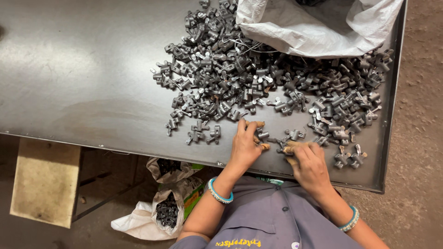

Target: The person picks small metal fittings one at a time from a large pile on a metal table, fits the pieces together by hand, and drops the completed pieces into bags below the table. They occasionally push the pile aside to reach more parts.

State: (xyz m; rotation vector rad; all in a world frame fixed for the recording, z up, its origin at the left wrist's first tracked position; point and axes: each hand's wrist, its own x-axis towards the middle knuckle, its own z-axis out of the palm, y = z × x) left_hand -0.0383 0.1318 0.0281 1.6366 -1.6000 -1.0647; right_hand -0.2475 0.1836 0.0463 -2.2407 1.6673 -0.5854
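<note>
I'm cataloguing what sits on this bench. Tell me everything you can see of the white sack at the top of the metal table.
The white sack looks like woven plastic, crumpled and creased, with loose threads trailing at its open edge. It lies on its side at the far right of the dark metal table, partly cut off by the picture's top. Its mouth rests on the pile of small grey metal parts. Neither hand touches it.

The small parts [258, 78] are grey cast metal, matt and rough-edged. The table [83, 74] is dark sheet metal, smooth with a dull sheen. The white sack [318, 23] is woven plastic, crinkled. The floor [417, 138] looks gritty. The shirt [272, 221] is grey cloth.
</note>
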